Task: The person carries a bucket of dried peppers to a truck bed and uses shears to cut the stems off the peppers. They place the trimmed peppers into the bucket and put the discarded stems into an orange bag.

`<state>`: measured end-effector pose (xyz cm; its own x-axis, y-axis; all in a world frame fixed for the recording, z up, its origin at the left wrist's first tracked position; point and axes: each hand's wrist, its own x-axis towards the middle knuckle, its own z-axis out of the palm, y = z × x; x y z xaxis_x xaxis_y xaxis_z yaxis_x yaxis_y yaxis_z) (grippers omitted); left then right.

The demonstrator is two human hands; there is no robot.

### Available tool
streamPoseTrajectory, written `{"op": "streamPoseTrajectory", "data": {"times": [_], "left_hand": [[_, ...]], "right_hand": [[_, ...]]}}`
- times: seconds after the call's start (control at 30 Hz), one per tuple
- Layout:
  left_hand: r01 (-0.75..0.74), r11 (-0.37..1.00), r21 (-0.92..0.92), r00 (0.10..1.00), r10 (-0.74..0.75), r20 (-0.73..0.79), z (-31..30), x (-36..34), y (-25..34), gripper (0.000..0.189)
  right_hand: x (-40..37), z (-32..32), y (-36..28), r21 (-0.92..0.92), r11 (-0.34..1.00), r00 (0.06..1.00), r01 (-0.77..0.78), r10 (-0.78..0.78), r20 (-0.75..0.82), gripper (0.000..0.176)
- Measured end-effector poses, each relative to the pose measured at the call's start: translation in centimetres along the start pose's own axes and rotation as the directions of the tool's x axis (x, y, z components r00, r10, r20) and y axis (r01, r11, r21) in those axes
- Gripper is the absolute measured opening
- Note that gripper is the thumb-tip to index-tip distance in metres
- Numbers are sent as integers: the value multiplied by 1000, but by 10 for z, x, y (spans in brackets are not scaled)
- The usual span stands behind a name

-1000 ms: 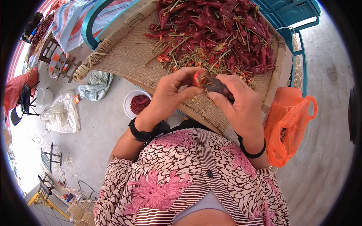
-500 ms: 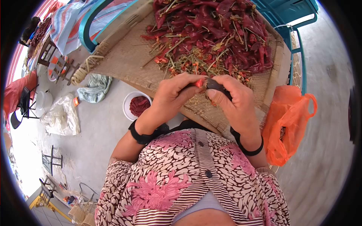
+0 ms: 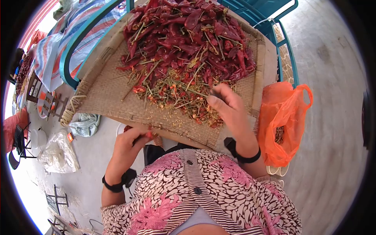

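chili piece (image 3: 149,135): red, small, pinched in left hand, just below the tray's near edge
left hand (image 3: 129,143): closed narrow around chili piece, above white bowl (image 3: 119,128), which is mostly hidden
right hand (image 3: 229,107): fingers curled on a dark piece (image 3: 216,93), over the tray; can't tell what the piece is
woven tray (image 3: 105,98): one, on a teal frame (image 3: 288,55)
chili pile (image 3: 184,35): one heap, far side of tray, too many to count
stems (image 3: 172,88): loose scatter between pile and right hand
orange bag (image 3: 284,117): one, hanging at the tray's right side
counts: two hands, one black wristband each; one bowl
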<state>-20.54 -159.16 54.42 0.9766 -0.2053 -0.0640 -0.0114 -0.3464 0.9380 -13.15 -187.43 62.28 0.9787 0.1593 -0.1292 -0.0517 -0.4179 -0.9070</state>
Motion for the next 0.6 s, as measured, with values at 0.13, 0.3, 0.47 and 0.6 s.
{"op": "streamPoseTrajectory", "data": {"times": [0.13,0.3,0.47,0.6], "left_hand": [[203,969,141,965,-222,140,-21,-26,-63,15],[423,726,543,880,-472,-54,-16,-40,-220,25],[441,726,527,882,-460,-105,-1,-31,-328,33],[429,869,245,888,-356,-291,6,-29,-344,27]], "right_hand": [[40,-37,50,-454,885,860,-99,-153,-486,34],[92,-85,82,-706,664,768,-246,-311,-560,35],[133,-114,126,-840,490,852,-233,-314,-420,34],[140,-114,129,-848,329,848,-416,-196,-492,38]]}}
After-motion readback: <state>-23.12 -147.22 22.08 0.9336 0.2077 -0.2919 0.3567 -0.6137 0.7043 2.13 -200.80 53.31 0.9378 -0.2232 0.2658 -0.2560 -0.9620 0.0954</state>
